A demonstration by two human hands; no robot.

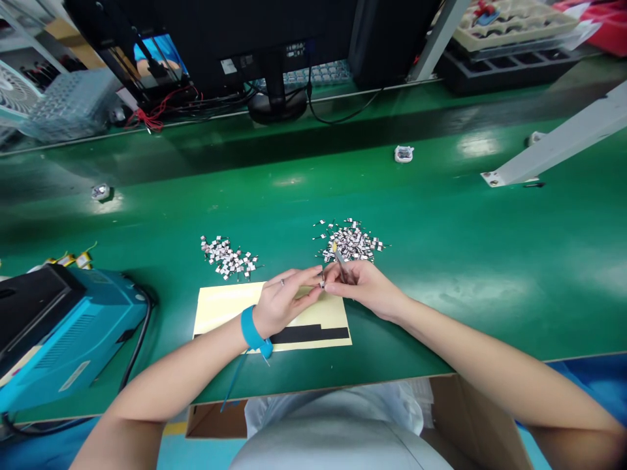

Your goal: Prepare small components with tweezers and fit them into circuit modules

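My left hand (284, 297), with a ring and a blue wrist strap (251, 328), pinches a small white part (322, 284) at its fingertips. My right hand (365, 287) meets it there, thumb and index finger closed at the same part. A slim grey tool with a yellowish end (339, 260), like tweezers, rests in the right hand's grip. Under the left hand lies a pale yellow sheet (220, 303) with black strips (304, 334) stuck on it. Beyond the hands are a right pile of small white parts with dark leads (355, 241) and a smaller left pile (228, 258).
A blue and black machine (78, 333) with a black cable stands at the left. A monitor (274, 85) and black trays (509, 68) line the back. A white post (563, 140) slants down at the right. Small white pieces (404, 154) sit on the green bench (460, 261).
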